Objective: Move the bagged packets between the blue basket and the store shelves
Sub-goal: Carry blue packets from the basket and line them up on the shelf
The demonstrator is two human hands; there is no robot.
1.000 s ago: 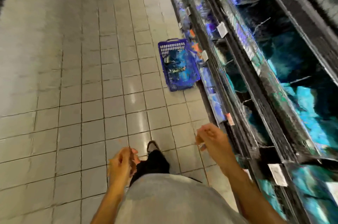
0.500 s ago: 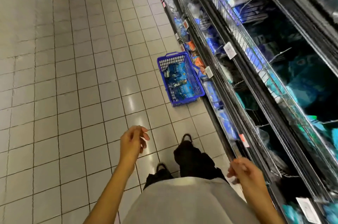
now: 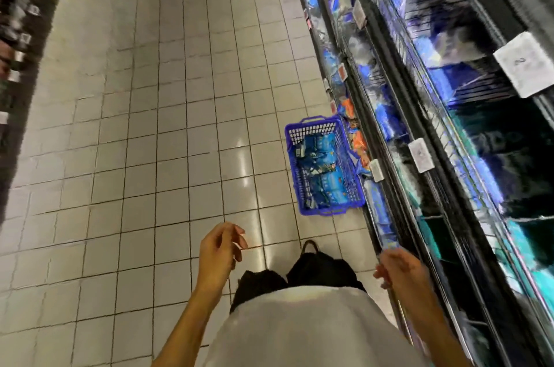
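Note:
A blue basket (image 3: 302,186) stands on the tiled floor against the foot of the store shelves (image 3: 419,132) on the right. Several blue bagged packets (image 3: 325,174) lie inside it. More blue and teal packets fill the shelves, blurred. My left hand (image 3: 220,248) hangs in front of me with loosely curled fingers and holds nothing. My right hand (image 3: 400,269) is lower right, close to the shelf edge, fingers loosely bent and empty. Both hands are well short of the basket.
Orange packets (image 3: 356,138) sit on the bottom shelf beside the basket. White price tags (image 3: 421,155) hang on the shelf rails. A dark shelf unit (image 3: 18,36) lines the left side of the aisle. My dark shoe (image 3: 310,246) is on the pale floor tiles (image 3: 180,126).
The view has swung along the aisle while I step forward. My hands stay empty, and my right hand has risen a little beside the shelf. The basket has not moved on the floor.

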